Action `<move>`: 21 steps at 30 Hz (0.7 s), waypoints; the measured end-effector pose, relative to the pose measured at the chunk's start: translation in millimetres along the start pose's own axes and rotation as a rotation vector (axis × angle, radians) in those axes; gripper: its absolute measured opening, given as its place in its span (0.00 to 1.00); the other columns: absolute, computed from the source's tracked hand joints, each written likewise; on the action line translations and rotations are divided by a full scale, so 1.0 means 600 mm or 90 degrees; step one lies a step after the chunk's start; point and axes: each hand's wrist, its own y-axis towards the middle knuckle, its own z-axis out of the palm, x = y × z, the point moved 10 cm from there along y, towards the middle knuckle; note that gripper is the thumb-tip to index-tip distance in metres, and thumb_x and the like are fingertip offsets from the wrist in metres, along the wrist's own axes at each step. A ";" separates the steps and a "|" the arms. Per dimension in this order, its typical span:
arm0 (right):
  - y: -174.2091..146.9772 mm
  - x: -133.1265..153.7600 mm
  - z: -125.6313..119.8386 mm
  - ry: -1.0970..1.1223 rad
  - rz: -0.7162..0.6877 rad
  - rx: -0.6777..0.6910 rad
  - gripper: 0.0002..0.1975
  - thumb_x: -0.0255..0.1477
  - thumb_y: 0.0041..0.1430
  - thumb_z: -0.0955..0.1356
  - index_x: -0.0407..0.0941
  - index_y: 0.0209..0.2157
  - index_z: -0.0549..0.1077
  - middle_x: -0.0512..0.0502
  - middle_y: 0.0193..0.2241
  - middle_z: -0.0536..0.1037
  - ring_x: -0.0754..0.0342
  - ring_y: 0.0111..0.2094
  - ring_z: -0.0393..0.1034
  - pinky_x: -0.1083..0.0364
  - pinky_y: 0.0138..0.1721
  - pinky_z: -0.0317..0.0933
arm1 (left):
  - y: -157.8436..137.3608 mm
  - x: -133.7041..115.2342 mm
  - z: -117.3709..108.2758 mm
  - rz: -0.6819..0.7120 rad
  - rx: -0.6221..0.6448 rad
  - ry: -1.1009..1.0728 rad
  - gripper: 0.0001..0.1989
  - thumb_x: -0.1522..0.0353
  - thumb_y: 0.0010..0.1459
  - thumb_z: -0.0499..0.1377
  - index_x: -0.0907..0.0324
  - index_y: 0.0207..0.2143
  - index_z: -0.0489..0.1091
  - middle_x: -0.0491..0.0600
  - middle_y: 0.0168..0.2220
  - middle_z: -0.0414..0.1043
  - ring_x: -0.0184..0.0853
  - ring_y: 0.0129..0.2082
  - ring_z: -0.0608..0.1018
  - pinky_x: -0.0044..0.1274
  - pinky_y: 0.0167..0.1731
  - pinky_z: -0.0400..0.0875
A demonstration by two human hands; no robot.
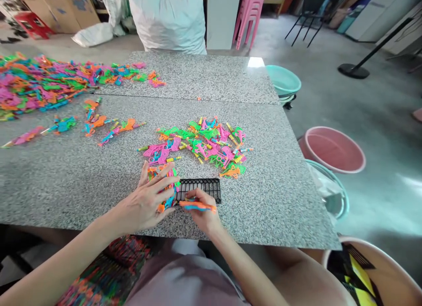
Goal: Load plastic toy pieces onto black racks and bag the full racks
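A black slotted rack lies near the table's front edge, its left part filled with small colourful plastic toys. My left hand rests over these toys with its fingers stretched and spread, touching them from above. My right hand is closed around an orange and blue toy gun at the front side of the rack. The right fingertips reach down to the rack and are partly hidden. Just behind the rack lies a loose heap of green, pink and orange toy guns, some with yellow tubes.
A large pile of similar toys covers the speckled table's far left, with several strays before it. Beyond the table stands a stuffed white sack. A teal basin, pink tub and orange tub stand along the right side.
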 end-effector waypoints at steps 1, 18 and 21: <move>0.002 -0.002 0.011 -0.016 0.006 0.007 0.03 0.24 0.55 0.68 0.47 0.31 0.71 0.52 0.28 0.77 0.56 0.26 0.72 0.59 0.29 0.66 | 0.000 0.000 0.000 -0.002 0.001 0.001 0.07 0.69 0.64 0.55 0.56 0.43 0.70 0.53 0.56 0.70 0.51 0.69 0.56 0.55 0.67 0.30; 0.009 -0.003 0.029 -0.222 -0.029 -0.024 0.07 0.25 0.54 0.74 0.46 0.34 0.73 0.51 0.29 0.79 0.52 0.32 0.76 0.59 0.32 0.62 | 0.000 0.001 0.001 -0.007 -0.033 -0.029 0.06 0.70 0.63 0.57 0.59 0.43 0.70 0.55 0.57 0.69 0.52 0.70 0.54 0.55 0.67 0.27; 0.009 -0.007 0.032 -0.252 -0.009 -0.009 0.07 0.28 0.56 0.73 0.46 0.32 0.70 0.52 0.27 0.78 0.54 0.30 0.74 0.59 0.30 0.59 | -0.001 0.001 0.004 -0.007 -0.032 -0.031 0.06 0.70 0.63 0.57 0.59 0.42 0.69 0.55 0.56 0.70 0.51 0.69 0.55 0.56 0.67 0.30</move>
